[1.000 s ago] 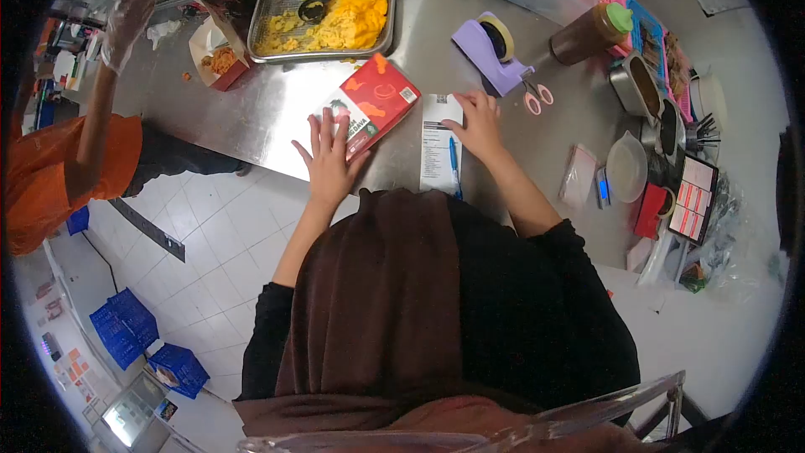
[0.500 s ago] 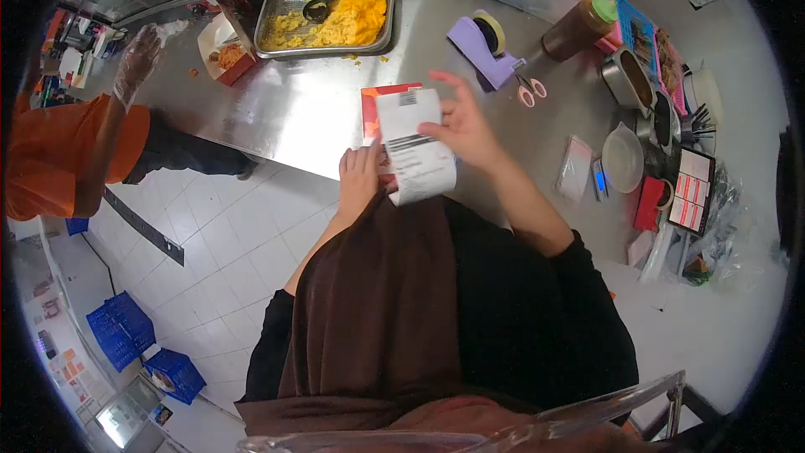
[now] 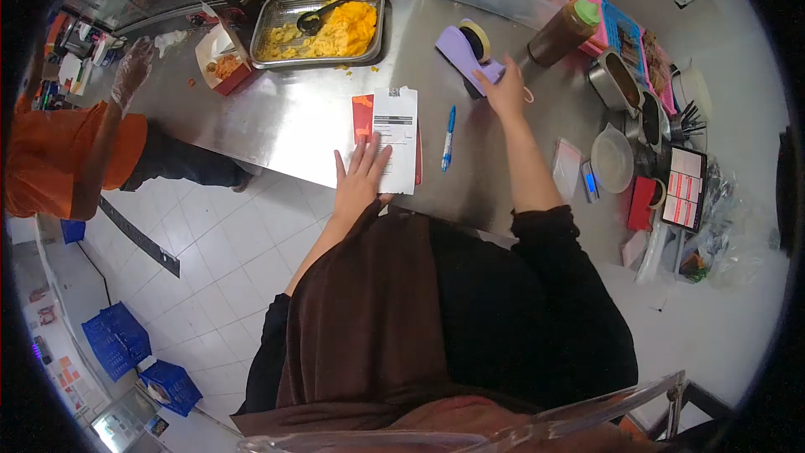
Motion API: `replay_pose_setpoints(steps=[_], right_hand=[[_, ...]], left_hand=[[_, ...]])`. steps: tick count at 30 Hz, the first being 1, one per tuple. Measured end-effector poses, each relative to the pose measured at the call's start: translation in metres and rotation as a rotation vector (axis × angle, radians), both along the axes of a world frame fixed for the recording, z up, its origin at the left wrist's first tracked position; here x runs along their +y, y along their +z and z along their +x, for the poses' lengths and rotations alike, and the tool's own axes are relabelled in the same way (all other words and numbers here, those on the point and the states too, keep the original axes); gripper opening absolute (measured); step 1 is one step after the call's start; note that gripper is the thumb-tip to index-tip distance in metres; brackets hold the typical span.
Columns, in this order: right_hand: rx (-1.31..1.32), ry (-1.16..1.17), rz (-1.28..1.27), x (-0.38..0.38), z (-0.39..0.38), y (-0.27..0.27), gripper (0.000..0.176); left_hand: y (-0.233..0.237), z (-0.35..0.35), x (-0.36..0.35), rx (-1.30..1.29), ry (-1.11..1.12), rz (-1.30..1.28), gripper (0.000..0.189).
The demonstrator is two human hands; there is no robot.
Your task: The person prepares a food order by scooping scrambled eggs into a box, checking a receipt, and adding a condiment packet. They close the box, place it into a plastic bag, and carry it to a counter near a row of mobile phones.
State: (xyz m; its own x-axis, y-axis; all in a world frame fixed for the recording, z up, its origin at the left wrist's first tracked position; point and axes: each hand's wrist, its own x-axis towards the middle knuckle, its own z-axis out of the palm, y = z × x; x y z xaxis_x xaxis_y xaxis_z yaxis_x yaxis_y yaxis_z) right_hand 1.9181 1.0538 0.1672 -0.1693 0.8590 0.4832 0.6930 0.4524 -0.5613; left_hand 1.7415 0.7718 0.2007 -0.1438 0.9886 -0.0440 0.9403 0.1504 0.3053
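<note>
My left hand (image 3: 362, 174) lies flat with fingers spread, pressing a white printed receipt (image 3: 398, 130) onto a red and orange printed piece (image 3: 362, 113) on the steel counter. At the front end of a purple tape dispenser (image 3: 457, 50), my right hand (image 3: 505, 96) has its thumb and fingers on either side of the tip. Whether tape is pinched there is too small to tell. Pink-handled scissors (image 3: 529, 95) are mostly hidden behind this hand. Between my hands lies a blue pen (image 3: 449, 138).
A tray of yellow food (image 3: 381, 29) with a black spoon stands beyond the receipt, beside an open food box (image 3: 235, 75). A sauce bottle (image 3: 558, 38) and metal containers (image 3: 615, 82) are to the right. A co-worker in an orange top (image 3: 59, 159) is at left.
The receipt now lies flat under my left hand. My right hand has let go of it and moved right to the tape dispenser, and the pen has come into view.
</note>
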Motion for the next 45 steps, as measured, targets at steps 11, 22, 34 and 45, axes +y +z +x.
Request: replay_pose_setpoints(steps=[11,22,34,45], right_hand=[[0.964,0.281,-1.157,0.007,0.008,0.011,0.025],[0.502,0.091,-0.408,-0.042,0.026,-0.033,0.007],[-0.262,0.853,-0.772,-0.097,-0.061,0.046,0.071],[-0.091,0.766,-0.491,-0.103,-0.027,-0.024,0.066]], left_hand=[[0.007,0.013,0.007,0.1,0.117,-0.036,0.086],[-0.03,-0.008,0.003,-0.1,0.093,0.152,0.061],[-0.018,-0.007,0.006,-0.094,0.127,0.134,0.061],[-0.03,-0.011,0.008,-0.218,0.12,0.197,0.062]])
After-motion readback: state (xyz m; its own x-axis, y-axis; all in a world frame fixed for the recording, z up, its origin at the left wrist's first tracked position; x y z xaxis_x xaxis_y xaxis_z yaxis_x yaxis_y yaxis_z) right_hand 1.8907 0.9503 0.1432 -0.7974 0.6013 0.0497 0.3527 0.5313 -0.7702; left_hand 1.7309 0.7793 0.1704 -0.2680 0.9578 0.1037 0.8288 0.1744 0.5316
